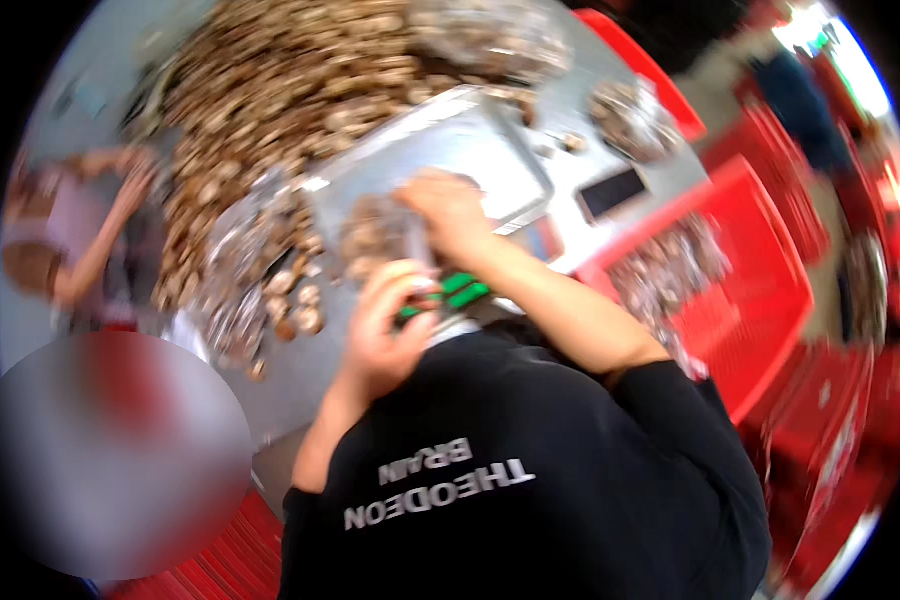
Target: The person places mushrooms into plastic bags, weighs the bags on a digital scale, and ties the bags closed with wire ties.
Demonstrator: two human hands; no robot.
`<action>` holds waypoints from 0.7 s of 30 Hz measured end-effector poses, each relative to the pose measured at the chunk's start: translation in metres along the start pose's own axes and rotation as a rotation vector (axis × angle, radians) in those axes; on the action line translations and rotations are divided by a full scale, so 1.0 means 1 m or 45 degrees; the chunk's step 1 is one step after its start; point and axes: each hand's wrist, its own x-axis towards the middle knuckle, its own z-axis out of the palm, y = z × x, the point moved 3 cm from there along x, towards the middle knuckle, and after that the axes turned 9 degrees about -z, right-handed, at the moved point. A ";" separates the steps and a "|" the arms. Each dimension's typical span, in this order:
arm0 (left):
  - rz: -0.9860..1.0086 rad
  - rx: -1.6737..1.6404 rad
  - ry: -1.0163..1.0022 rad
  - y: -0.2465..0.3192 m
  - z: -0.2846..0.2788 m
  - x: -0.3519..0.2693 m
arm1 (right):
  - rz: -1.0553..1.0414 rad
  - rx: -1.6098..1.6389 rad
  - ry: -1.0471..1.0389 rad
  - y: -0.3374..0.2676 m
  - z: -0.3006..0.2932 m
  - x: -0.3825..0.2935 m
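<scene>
The frame is blurred by motion. A clear plastic bag of mushrooms rests at the near left part of a shiny metal tray. Closed on the bag's right side is my right hand, its fingers over the plastic. My left hand is curled at the bag's near end, thumb and fingers around a green part of a device; whether it grips anything is unclear. More green parts of the device show just right of these fingers, close to my body.
A large heap of mushrooms covers the table's far left, with plastic bags nearby. Bagged mushrooms and a dark phone lie right. A red crate holds packed bags. Another person's hands are at left.
</scene>
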 end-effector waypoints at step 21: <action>-0.210 0.006 -0.077 -0.018 0.042 0.084 | 1.967 -0.771 -0.131 0.130 -0.281 -0.519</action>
